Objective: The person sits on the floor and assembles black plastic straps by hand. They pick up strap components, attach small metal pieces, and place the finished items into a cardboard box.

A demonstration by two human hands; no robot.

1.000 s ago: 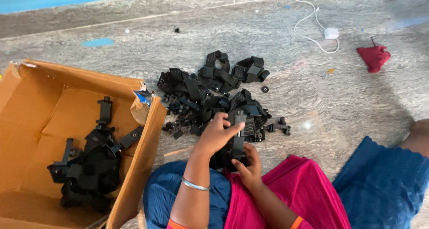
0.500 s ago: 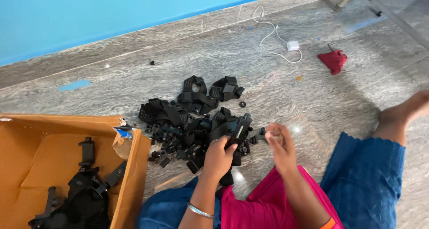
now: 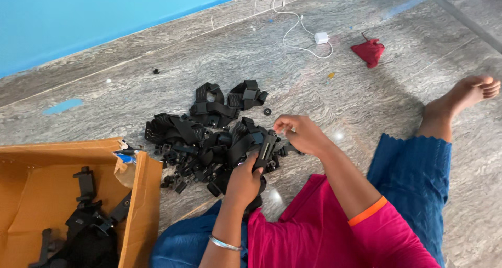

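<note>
A black clamp-like mount (image 3: 265, 149) is standing tilted over the near edge of a heap of black straps and plastic parts (image 3: 209, 137), which is lying on the grey stone floor (image 3: 366, 106) just in front of the person's lap. The left hand (image 3: 244, 181) is gripping the mount's lower end, fingers curled shut around it, the thumb lying along the side. The right hand (image 3: 302, 133) is hovering at the mount's upper end, its fingertips (image 3: 278, 124) pinched close together; whether they are squeezing a small part or merely touching the mount's top is too small to tell.

The heap is spreading away from the hands toward the far wall, with two looped strap bundles (image 3: 230, 98) sitting at its far edge and a small black ring (image 3: 267, 111) lying just beside them. To the left, an open cardboard box (image 3: 141, 195) is standing near the heap, its torn corner almost touching the outermost parts; more black mounts (image 3: 86, 226) are resting inside it. To the right of the hands the floor is lying bare up to the person's blue-trousered leg and bare foot (image 3: 470, 90). Well apart, toward the blue wall (image 3: 78, 17), a white charger with its cable (image 3: 320, 38) and a red cloth (image 3: 368, 51) are lying on the floor.
</note>
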